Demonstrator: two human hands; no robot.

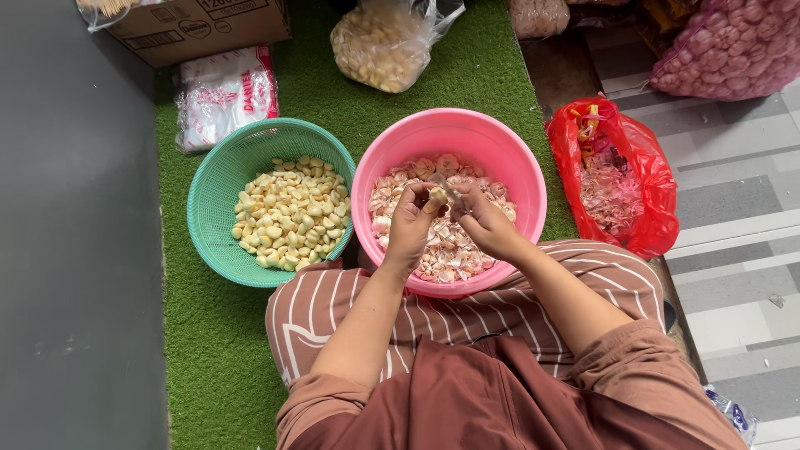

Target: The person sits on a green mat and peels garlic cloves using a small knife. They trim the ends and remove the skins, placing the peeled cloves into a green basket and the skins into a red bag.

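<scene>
My left hand (pixel 410 223) pinches a pale garlic clove (pixel 436 197) over the pink bowl (pixel 502 152). My right hand (pixel 488 223) is closed on a small knife (pixel 448 188) whose blade touches the clove. The pink bowl holds unpeeled cloves and pinkish skins. To its left a green mesh basket (pixel 218 179) holds several peeled, yellowish cloves (pixel 290 213).
A red plastic bag (pixel 643 179) with garlic skins lies right of the pink bowl. A clear bag of peeled cloves (pixel 381 43), a cardboard box (pixel 190 27) and a white packet (pixel 223 92) lie behind on green turf. A pink net sack of garlic (pixel 733 46) rests on grey tiles.
</scene>
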